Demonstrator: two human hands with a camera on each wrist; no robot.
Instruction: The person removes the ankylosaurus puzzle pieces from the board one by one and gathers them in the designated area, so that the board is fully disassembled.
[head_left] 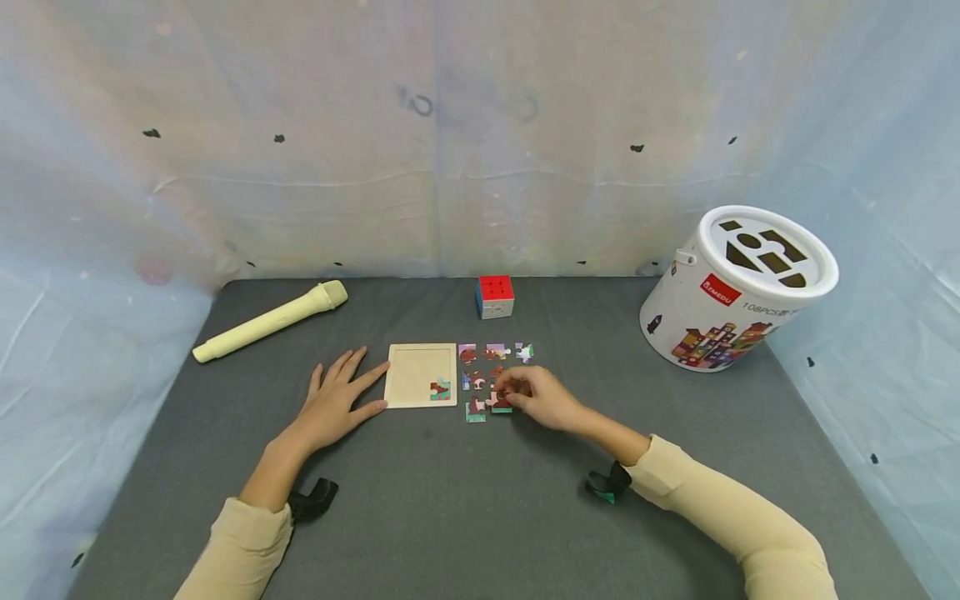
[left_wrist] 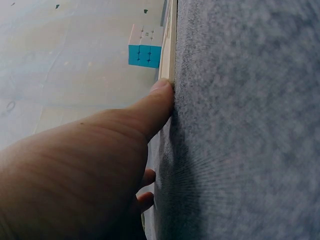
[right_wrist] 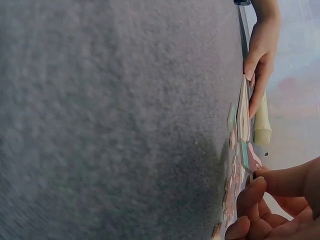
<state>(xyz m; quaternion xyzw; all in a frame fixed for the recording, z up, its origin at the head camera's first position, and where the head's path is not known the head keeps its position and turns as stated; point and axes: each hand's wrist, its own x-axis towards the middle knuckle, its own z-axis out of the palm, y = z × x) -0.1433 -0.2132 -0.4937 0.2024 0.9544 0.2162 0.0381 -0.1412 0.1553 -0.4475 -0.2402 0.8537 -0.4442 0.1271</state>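
Observation:
A square wooden puzzle tray (head_left: 408, 371) lies flat on the table, with one jigsaw piece (head_left: 440, 389) in its lower right corner. My left hand (head_left: 327, 410) rests on the table with its fingers spread; the thumb and index fingertip touch the tray's left edge. Right of the tray, my right hand (head_left: 546, 402) pinches a jigsaw piece (right_wrist: 247, 154) between thumb and fingers, seen tilted up off the table in the right wrist view. Several loose pieces (head_left: 476, 410) lie around and below this hand, partly hidden by it.
Behind the pieces stands a puzzle cube (head_left: 496, 297) with a red top. A pale yellow baton-shaped object (head_left: 270, 323) lies at the back left. At the back right is a white bucket (head_left: 731, 292) with a shape-hole lid. Plastic sheeting (head_left: 435, 167) walls the table's back and sides.

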